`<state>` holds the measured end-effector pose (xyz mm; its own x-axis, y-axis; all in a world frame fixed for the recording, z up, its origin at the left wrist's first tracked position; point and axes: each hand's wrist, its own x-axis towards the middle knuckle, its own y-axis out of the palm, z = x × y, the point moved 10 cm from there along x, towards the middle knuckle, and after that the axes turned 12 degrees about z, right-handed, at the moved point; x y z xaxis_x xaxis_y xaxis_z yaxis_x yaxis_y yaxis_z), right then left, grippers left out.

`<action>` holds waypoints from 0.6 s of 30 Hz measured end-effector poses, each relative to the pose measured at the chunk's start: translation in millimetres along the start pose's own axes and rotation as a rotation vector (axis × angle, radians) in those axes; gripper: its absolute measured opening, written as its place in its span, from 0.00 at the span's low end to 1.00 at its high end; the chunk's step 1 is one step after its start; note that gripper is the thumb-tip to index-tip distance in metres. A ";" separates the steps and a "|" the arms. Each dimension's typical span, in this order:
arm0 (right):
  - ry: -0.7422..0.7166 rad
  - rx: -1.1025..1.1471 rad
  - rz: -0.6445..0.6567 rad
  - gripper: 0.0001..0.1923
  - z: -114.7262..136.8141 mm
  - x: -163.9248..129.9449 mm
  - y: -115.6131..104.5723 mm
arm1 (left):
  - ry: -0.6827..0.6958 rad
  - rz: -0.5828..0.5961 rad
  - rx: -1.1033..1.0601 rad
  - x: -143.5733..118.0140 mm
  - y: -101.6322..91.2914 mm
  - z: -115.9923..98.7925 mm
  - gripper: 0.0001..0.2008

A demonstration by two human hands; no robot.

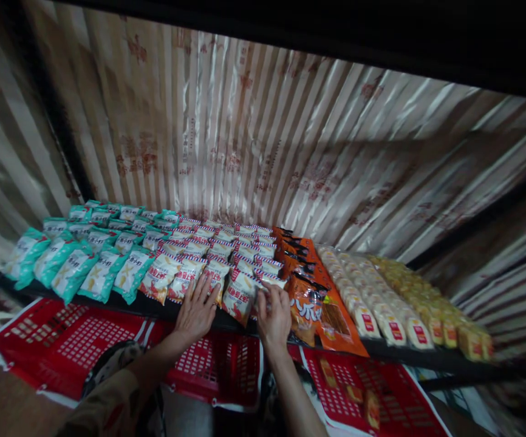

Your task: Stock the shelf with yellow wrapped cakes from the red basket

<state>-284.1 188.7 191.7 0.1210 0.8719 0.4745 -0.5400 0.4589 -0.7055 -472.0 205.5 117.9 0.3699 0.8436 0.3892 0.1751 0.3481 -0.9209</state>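
Rows of white snack bags (239, 294) with red print and striped edges stand in the middle of a shelf. My left hand (198, 308) lies on the front row of these bags, its fingers stretched out and slightly spread. Just to the right, my right hand (274, 312) has its thumb and fingers bent around the lower part of a front snack bag (269, 278) at the end of the white rows. Part of that bag is hidden behind the fingers. Teal snack bags (102, 274) fill the shelf to the left, and orange packets (305, 304) adjoin on the right.
Farther right are rows of round, pale wrapped pastries (365, 321) and yellow wrapped cakes (469, 341). Red baskets (62, 340) hang or stand below the shelf's front edge; the right basket (395, 394) holds several small packets. Striped, shiny sheeting (226, 121) backs the shelf.
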 end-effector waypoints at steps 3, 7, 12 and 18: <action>-0.011 0.033 0.066 0.18 -12.8 -29.6 14.6 | 0.021 -0.019 -0.004 -0.7 -3.8 -3.4 0.27; -0.072 0.076 0.147 0.20 -6.3 -41.1 36.5 | 0.101 -0.039 0.007 -4.8 -11.8 -14.5 0.26; -0.118 0.065 0.215 0.21 5.1 -32.5 50.0 | 0.203 -0.022 0.031 -6.8 -14.9 -31.7 0.26; -0.140 0.088 0.290 0.22 2.2 -31.7 58.8 | 0.204 0.015 0.013 -4.7 -2.7 -51.4 0.26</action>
<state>-321.5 187.7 136.4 -0.1607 0.9293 0.3325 -0.6061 0.1730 -0.7764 -427.3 179.6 119.6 0.5499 0.7490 0.3696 0.1567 0.3421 -0.9265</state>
